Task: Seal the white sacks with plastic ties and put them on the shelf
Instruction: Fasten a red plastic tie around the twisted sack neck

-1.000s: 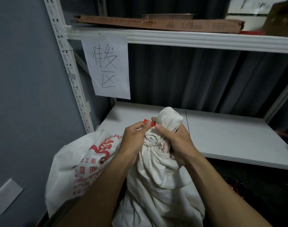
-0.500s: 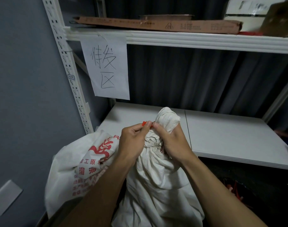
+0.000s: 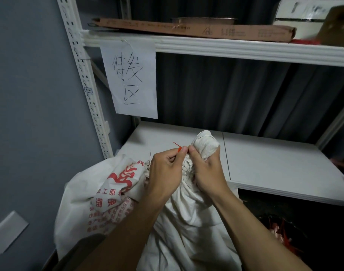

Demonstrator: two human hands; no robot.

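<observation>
Dead centre: pinching the red plastic tie (image 3: 178,147) between thumb and forefinger of the left hand (image 3: 165,171), tip poking toward 11 o'clock. Gripping the bunched neck of the white sack (image 3: 186,227) with the right hand (image 3: 208,171), fingers curled round the cloth. Just in front of the lower shelf (image 3: 275,169). Hidden behind both hands: how the tie sits on the neck. At 8 o'clock, pressed alongside, a red-printed sack (image 3: 100,192). At 11, a handwritten paper sign (image 3: 131,79); at 12, a flat cardboard box (image 3: 196,29) up top
</observation>
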